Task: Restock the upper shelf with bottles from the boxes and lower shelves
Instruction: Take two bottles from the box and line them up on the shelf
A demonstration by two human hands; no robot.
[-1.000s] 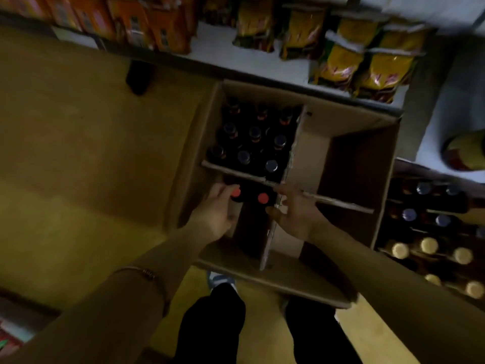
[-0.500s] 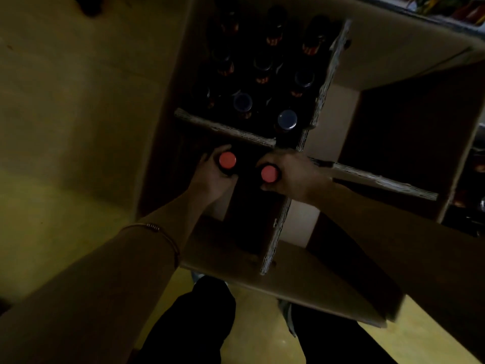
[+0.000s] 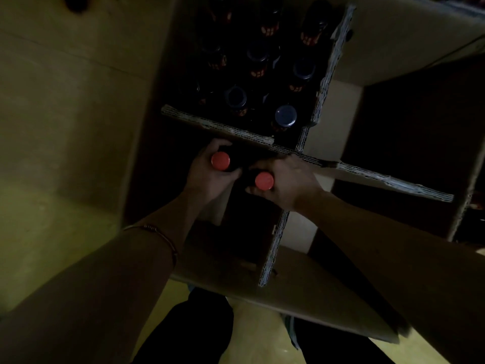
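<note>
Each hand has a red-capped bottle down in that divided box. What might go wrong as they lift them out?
The left hand and right hand hold their red-capped bottles close together, so the bottles could knock. The cardboard divider lies right beside the right hand and might snag it. The dim light hides how firm either grip is.

Red caps (image 3: 220, 160) on dark bottles, blue-grey caps (image 3: 285, 115) behind, brown cardboard box (image 3: 288, 292), yellow floor (image 3: 52, 232)
</note>
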